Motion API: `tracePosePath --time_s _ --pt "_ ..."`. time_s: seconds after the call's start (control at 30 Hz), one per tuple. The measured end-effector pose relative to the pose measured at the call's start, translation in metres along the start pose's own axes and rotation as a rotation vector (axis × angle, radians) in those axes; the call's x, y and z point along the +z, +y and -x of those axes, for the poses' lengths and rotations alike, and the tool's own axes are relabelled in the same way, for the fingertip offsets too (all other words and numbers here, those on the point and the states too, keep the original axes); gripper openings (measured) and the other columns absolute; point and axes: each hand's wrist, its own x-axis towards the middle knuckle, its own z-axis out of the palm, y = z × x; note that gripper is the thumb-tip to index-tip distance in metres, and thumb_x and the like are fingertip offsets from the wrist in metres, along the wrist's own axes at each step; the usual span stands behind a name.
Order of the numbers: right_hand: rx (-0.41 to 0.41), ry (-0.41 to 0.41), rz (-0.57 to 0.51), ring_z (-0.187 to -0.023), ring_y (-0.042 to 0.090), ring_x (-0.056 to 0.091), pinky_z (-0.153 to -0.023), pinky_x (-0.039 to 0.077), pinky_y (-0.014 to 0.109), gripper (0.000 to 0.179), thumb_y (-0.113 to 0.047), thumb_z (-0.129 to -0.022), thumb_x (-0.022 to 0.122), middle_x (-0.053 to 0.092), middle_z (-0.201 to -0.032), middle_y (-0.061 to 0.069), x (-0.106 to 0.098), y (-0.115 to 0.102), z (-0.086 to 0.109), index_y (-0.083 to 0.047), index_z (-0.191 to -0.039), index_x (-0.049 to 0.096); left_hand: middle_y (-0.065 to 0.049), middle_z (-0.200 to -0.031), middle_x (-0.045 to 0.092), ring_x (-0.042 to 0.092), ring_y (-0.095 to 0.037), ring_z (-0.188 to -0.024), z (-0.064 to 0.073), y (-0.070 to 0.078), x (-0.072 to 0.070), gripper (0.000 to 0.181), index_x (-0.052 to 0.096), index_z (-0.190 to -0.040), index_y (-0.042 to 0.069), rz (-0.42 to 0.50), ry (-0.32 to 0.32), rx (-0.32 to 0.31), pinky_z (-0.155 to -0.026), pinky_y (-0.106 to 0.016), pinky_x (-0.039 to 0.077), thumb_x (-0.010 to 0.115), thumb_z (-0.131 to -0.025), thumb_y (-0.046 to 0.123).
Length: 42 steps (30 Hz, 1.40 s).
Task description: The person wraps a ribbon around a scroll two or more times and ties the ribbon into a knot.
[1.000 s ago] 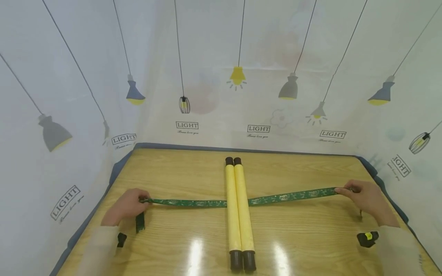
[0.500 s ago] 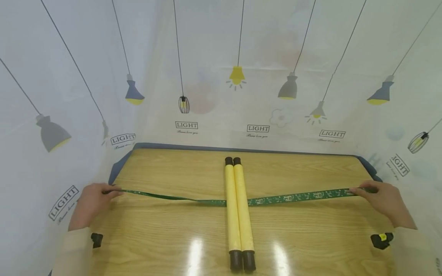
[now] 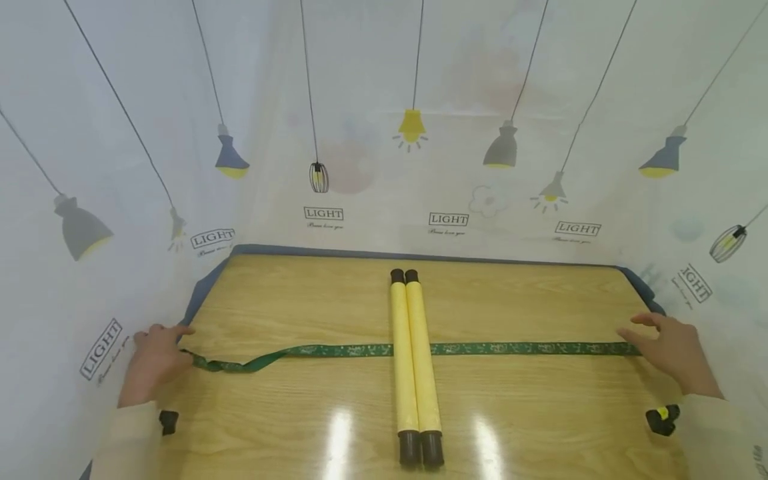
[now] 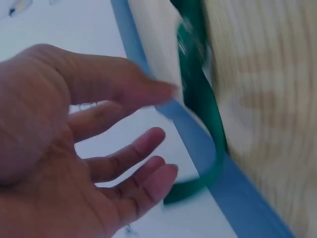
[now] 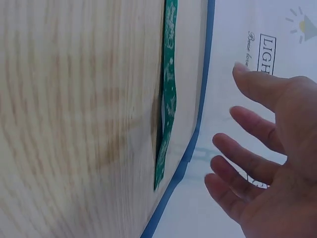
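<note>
A green ribbon [image 3: 510, 348] with a pale print stretches across the table and passes under two yellow tubes [image 3: 415, 360] with dark end caps, lying side by side. Flat on the right, the ribbon twists near its left end. My left hand [image 3: 153, 360] is beside that end; in the left wrist view its fingers [image 4: 124, 158] are parted and the blurred ribbon [image 4: 200, 91] curves loose past them. Over the right end hovers my right hand [image 3: 678, 347], holding nothing. The right wrist view shows its spread fingers [image 5: 245, 158] apart from the ribbon [image 5: 169, 99].
The wooden table [image 3: 288, 287] has blue cloth [image 3: 312, 251] along its far edge. A white sheet [image 3: 372, 80] printed with lamps hangs around it. Small black objects, one at the left wrist [image 3: 169, 422] and one with a yellow mark [image 3: 663, 420] at the right, show beside the sleeves.
Both hands moved outward, pulling the ribbon, and then let it go. Its ends dropped to the table, and the left part now lies wavy. The yellow tubes stayed in place.
</note>
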Motion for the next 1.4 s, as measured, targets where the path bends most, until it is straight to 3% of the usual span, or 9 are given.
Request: tracePosePath --time_s 0.1,0.23,0.47,0.67,0.9,1.0,1.1,1.27,1.4 --pt "-0.002 0.003 -0.005 -0.107 0.059 0.055 -0.079 0.050 0.063 0.065 -0.045 -0.102 0.061 0.055 -0.127 0.043 0.004 -0.009 0.000 0.014 -0.128 0.056 -0.039 -0.122 0.051 0.047 -0.055 -0.109 0.002 0.021 0.004 0.046 0.057 -0.126 -0.012 0.052 0.012 0.044 -0.082 -0.061 0.048 0.062 -0.092 0.020" --pt "0.007 -0.058 -0.014 -0.104 0.055 0.060 -0.077 0.053 0.058 0.069 -0.049 -0.103 0.056 0.058 -0.122 0.042 0.010 -0.031 0.000 0.015 -0.128 0.054 -0.022 -0.096 0.066 0.061 -0.032 -0.081 0.005 0.059 0.018 0.040 0.062 -0.098 -0.004 0.136 0.022 0.098 -0.068 -0.042 0.050 0.061 -0.101 0.036" --pt "-0.006 -0.149 -0.041 -0.098 0.046 0.064 -0.075 0.054 0.053 0.065 -0.052 -0.103 0.055 0.065 -0.114 0.034 0.027 -0.077 -0.001 0.010 -0.123 0.059 -0.003 -0.067 0.054 0.048 -0.018 -0.058 0.008 0.116 0.051 0.045 0.058 -0.078 0.009 0.149 -0.058 0.119 -0.055 -0.031 0.038 0.060 -0.101 0.048" --pt "0.011 -0.209 -0.033 -0.091 0.039 0.066 -0.074 0.054 0.053 0.064 -0.055 -0.102 0.055 0.068 -0.109 0.029 0.035 -0.107 0.001 0.007 -0.116 0.063 0.006 -0.052 0.034 0.030 -0.010 -0.047 0.010 0.148 0.070 0.055 0.047 -0.061 0.016 0.141 -0.091 0.137 -0.046 -0.025 0.027 0.062 -0.099 0.053" --pt "0.030 -0.299 -0.018 -0.085 0.034 0.067 -0.072 0.054 0.049 0.065 -0.058 -0.101 0.054 0.070 -0.103 0.024 0.048 -0.132 0.007 0.006 -0.107 0.067 0.007 -0.049 0.028 0.024 -0.007 -0.045 0.010 0.163 0.087 0.062 0.037 -0.055 0.020 0.089 -0.126 0.098 -0.042 -0.023 0.023 0.064 -0.096 0.058" --pt "0.064 -0.325 -0.033 -0.064 0.023 0.057 -0.058 0.048 0.039 0.062 -0.059 -0.101 0.053 0.063 -0.072 0.010 0.052 -0.142 0.008 -0.002 -0.080 0.065 0.008 -0.049 0.026 0.024 -0.007 -0.045 0.009 0.165 0.091 0.064 0.035 -0.053 0.020 0.063 -0.123 0.087 -0.042 -0.022 0.022 0.064 -0.095 0.059" --pt "0.105 -0.340 -0.033 -0.051 0.014 0.040 -0.049 0.036 0.030 0.062 -0.061 -0.100 0.052 0.040 -0.054 -0.004 0.056 -0.149 0.009 -0.015 -0.059 0.049 0.008 -0.049 0.023 0.021 -0.007 -0.045 0.008 0.167 0.093 0.064 0.034 -0.053 0.021 0.042 -0.122 0.074 -0.042 -0.022 0.020 0.066 -0.095 0.057" --pt "0.135 -0.354 0.007 -0.048 0.012 0.037 -0.046 0.031 0.027 0.062 -0.061 -0.100 0.052 0.033 -0.052 -0.006 0.061 -0.154 0.010 -0.021 -0.055 0.043 0.008 -0.048 0.022 0.020 -0.006 -0.045 0.007 0.170 0.094 0.062 0.034 -0.053 0.020 0.048 -0.132 0.080 -0.042 -0.021 0.020 0.069 -0.095 0.050" --pt "0.091 -0.334 0.021 -0.046 0.011 0.036 -0.046 0.032 0.026 0.061 -0.053 -0.102 0.055 0.031 -0.050 -0.007 0.066 -0.156 0.008 -0.020 -0.052 0.043 0.009 -0.048 0.022 0.020 -0.007 -0.045 0.005 0.170 0.094 0.063 0.033 -0.051 0.020 0.086 -0.126 0.109 -0.042 -0.021 0.020 0.071 -0.096 0.044"
